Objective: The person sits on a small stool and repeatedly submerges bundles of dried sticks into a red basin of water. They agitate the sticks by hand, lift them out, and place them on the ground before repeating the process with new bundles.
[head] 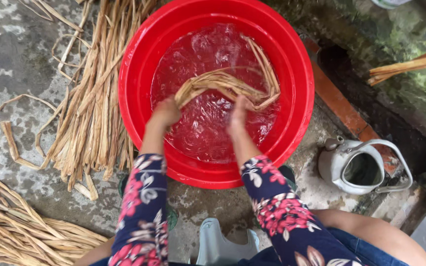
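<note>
1. Wet, blotchy concrete floor (11,64) fills the view, with a mossy stone edge (420,88) running along the right.
2. Centre stage sits a big red basin (139,64), churning water (208,123) inside it.
3. Left hand (165,112) is clenched on one end of a bundle of pale fibre strips (223,83), right at the water's surface.
4. Right hand (238,111) is blurred mid-motion against the same bundle; it touches the strips, but whether it grips them cannot be told.
5. That bundle arcs across the basin, half in the water, its far end curving along the right wall.
6. Dry strips (94,98) lie heaped just left of the basin, and more (20,231) at bottom left.
7. Battered grey kettle (358,165) stands lidless to the right, near the basin.
</note>
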